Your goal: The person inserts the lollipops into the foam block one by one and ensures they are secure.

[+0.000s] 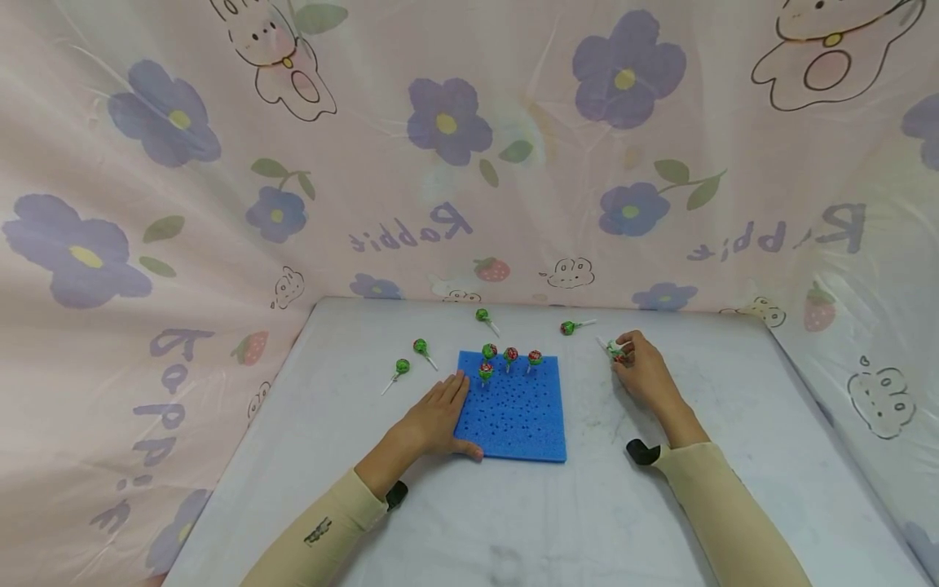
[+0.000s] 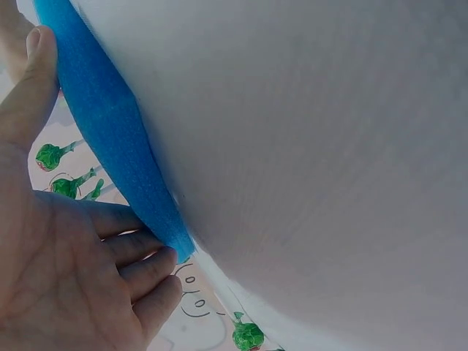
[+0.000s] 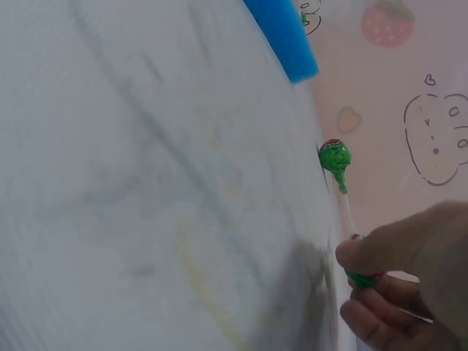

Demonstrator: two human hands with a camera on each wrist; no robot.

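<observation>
A blue foam board [image 1: 513, 416] dotted with small holes lies on the table, with several green-and-red wrapped lollipops [image 1: 511, 355] standing upright in its far part. My left hand [image 1: 434, 414] rests against the board's left edge, fingers extended along the side and thumb at the near edge; the left wrist view shows the fingertips [image 2: 167, 256] touching the foam. To the right of the board, my right hand [image 1: 645, 373] pinches another lollipop [image 1: 614, 350] by its wrapped head between thumb and fingers. Its white stick points away to the far left. The fingers partly hide the candy.
Loose lollipops lie around the board: two at its left [image 1: 421, 346], one behind it [image 1: 482, 315], and one at the far right [image 1: 568, 328], close to my right hand. A patterned cloth [image 1: 513, 220] hangs behind and beside the white table [image 1: 601, 522].
</observation>
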